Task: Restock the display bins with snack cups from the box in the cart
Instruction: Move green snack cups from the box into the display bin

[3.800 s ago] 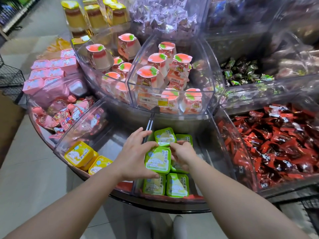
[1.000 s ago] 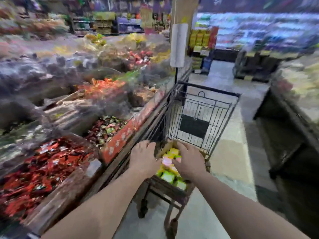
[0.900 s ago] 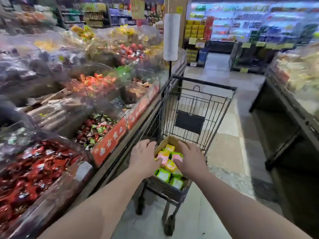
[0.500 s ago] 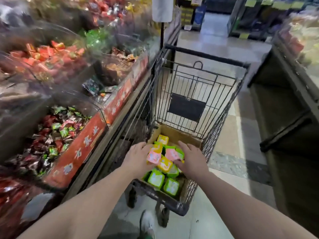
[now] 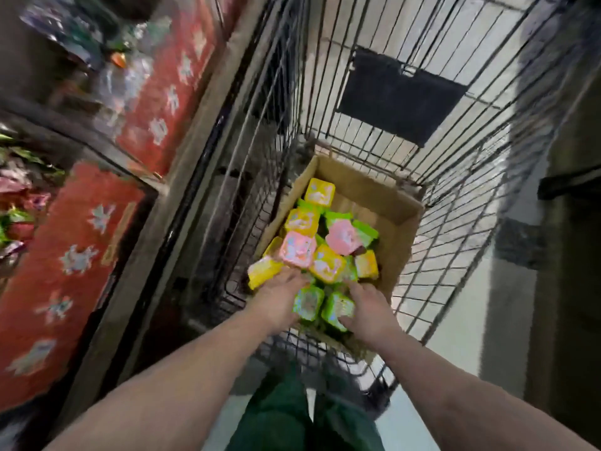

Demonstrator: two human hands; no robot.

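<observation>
Cardboard box [image 5: 395, 219] inside wire cart [image 5: 455, 203], beside display [image 5: 81, 242].

Green, yellow and pink snack cups [image 5: 327, 263] lie jumbled, some tilted, in an open cardboard box [image 5: 395, 229] at the near end of the wire cart [image 5: 455, 177].

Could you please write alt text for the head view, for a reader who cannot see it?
Both hands, left and right, reach into a cardboard box in a wire shopping cart, closing on two green snack cups among yellow and pink ones. A red-fronted display stands on the left.
</observation>
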